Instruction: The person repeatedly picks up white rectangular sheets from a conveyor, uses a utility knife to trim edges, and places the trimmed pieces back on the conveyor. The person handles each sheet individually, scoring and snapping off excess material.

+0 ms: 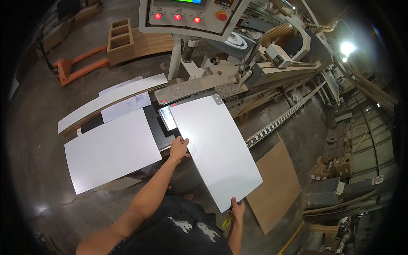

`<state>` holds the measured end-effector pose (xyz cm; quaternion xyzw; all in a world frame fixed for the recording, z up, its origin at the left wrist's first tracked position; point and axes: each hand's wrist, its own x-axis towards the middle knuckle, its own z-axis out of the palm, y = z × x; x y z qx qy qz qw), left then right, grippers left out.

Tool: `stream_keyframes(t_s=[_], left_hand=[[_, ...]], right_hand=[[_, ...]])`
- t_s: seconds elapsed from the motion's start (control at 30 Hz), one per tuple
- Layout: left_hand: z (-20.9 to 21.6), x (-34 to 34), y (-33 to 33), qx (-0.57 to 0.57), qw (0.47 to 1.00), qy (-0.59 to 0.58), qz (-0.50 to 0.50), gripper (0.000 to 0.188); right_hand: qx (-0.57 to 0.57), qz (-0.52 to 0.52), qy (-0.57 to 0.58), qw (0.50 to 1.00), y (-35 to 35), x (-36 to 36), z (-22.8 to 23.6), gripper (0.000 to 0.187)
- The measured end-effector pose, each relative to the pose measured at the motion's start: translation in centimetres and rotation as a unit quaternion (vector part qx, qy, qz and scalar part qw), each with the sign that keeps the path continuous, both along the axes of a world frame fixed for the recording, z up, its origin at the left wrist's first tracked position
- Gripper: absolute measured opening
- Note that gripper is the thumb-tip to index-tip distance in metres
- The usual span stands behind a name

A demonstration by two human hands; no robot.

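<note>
A white rectangular panel (216, 148) lies slanted in front of me, its far end on the machine's infeed bed (229, 90). My left hand (179, 148) is closed on the panel's left edge, thumb on top. At the near end, my right hand (238, 210) grips the edge with its thumb on the white face, its other fingers mostly underneath. Something small and yellow-green (227, 222) shows by the right hand; its kind is unclear. To the left, another white panel (112, 151) rests on a dark support, beside a stack of narrow white strips (114, 100) and printed paper (127, 107).
A control panel (191, 21) with lit red buttons stands above the machine. Along the machine's right side runs a toothed rail (284, 119). A brown board (276, 187) is right of the held panel. An orange pallet jack (72, 68) with wooden pieces stands far left.
</note>
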<state>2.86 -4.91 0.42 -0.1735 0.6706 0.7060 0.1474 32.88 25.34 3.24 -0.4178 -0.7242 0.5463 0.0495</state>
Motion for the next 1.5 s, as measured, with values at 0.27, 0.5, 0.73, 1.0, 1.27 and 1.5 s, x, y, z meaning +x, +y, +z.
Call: stream_keyframes(t_s=[0.27, 0.5, 0.73, 1.0, 1.27, 1.5], left_hand=[[0.2, -2.4, 1.7, -0.004, 0.997, -0.019, 0.071, 0.049], [2.0, -3.5, 4.5, 0.035, 0.991, -0.028, 0.129, 0.055], [-0.1, -8.4, 10.9, 0.040, 0.989, -0.017, 0.143, 0.051], [2.1, -14.1, 18.4, 0.047, 0.991, -0.023, 0.126, 0.048], [0.5, -17.8, 25.3, 0.046, 0.994, 0.030, 0.097, 0.039], [3.9, -22.6, 28.3, -0.004, 0.997, -0.024, -0.069, 0.044]], right_hand=[[0.039, 0.025, -0.077, 0.996, 0.9, -4.5, 1.5, 0.047], [0.136, 0.066, -0.048, 0.987, 3.4, -5.3, 1.9, 0.040], [0.101, 0.031, -0.101, 0.989, 9.5, -10.1, 2.4, 0.041], [0.127, 0.050, -0.192, 0.972, 17.0, -17.3, 4.6, 0.049], [0.122, 0.034, -0.129, 0.983, 24.0, -19.6, -0.5, 0.055], [-0.016, 0.057, -0.055, 0.997, 31.2, -22.7, -0.6, 0.046]])
